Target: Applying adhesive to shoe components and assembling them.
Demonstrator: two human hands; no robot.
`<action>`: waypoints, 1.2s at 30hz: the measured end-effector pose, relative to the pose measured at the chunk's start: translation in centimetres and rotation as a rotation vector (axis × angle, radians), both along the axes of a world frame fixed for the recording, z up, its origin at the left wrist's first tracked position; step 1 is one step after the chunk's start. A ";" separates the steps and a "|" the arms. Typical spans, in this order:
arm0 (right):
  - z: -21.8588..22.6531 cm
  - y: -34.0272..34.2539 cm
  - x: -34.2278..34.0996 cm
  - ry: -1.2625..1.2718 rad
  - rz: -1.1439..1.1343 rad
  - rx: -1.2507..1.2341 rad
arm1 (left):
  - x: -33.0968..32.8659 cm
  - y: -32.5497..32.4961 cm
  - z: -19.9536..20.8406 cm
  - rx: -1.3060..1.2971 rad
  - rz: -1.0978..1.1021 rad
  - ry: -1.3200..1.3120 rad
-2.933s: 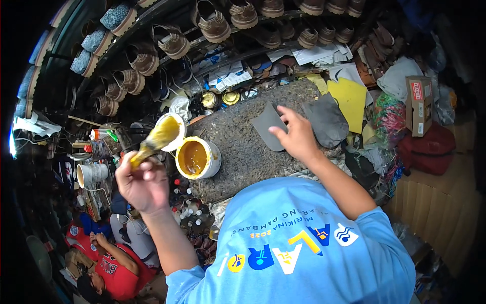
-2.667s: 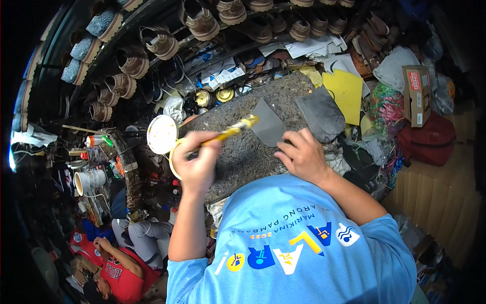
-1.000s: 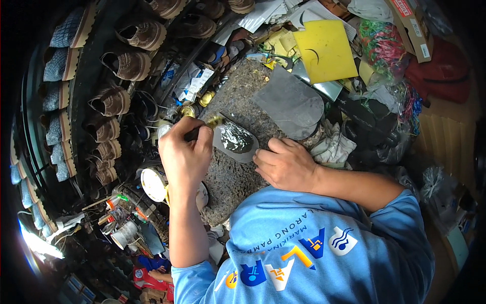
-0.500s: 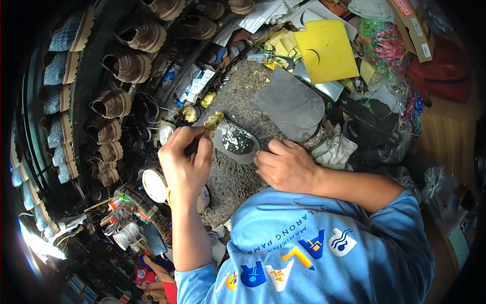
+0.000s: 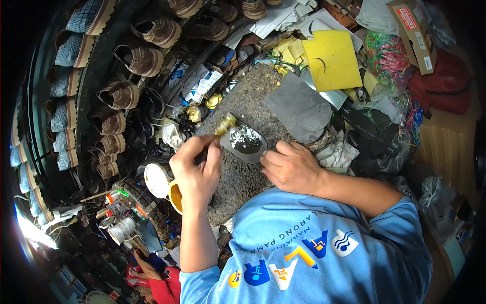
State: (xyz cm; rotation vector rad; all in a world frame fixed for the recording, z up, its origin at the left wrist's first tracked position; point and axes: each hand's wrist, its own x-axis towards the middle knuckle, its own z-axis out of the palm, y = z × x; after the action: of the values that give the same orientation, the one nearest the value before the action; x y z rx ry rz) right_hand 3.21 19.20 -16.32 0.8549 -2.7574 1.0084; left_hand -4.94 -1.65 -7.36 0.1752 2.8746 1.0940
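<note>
Head view: brushwork on the tabletop

Rough and dark, the tabletop stretches beneath both sets of fingers. Beyond the right fingers lies a larger grey sheet, rounded at its near end; a yellow sheet lies farther out. Near and left of the left fingers stands a yellow-rimmed tub, partly hidden by the left arm, with a round white lid just beside it.

Between the two sets of fingers, slightly beyond them, a small grey piece lies flat, glossy and wet across its middle, duller around the margin. The right fingers are bent, tips at its near right edge; I cannot tell whether they grip it or only steady it. The left fingers are drawn narrow around the handle of a brush, its blurred, yellow-smeared head at the piece's far left end.

To spread the coat well, I would pull from the wet middle toward the dull margin in thin, even strokes, with the brush low. The right fingertips should press only on dry edge and shift before the bristles reach them, lest the piece slide or the coat smear.
</note>
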 end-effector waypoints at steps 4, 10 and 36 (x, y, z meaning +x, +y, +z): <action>-0.1 0.0 0.2 -0.036 -0.005 -0.023 | 1.1 -0.4 0.0 -0.008 -0.011 -0.070; 0.5 0.0 -0.3 -0.037 -0.008 -0.025 | 1.8 -0.4 -0.2 0.003 -0.012 -0.022; 1.1 -0.4 -0.2 -0.062 -0.023 -0.010 | 4.9 -0.3 0.4 0.096 -0.035 -0.115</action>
State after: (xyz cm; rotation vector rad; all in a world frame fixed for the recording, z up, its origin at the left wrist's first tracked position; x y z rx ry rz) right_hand 2.99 18.78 -15.20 0.8014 -2.8038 1.0616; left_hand 0.01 -1.99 -6.96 0.1617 2.7103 1.1953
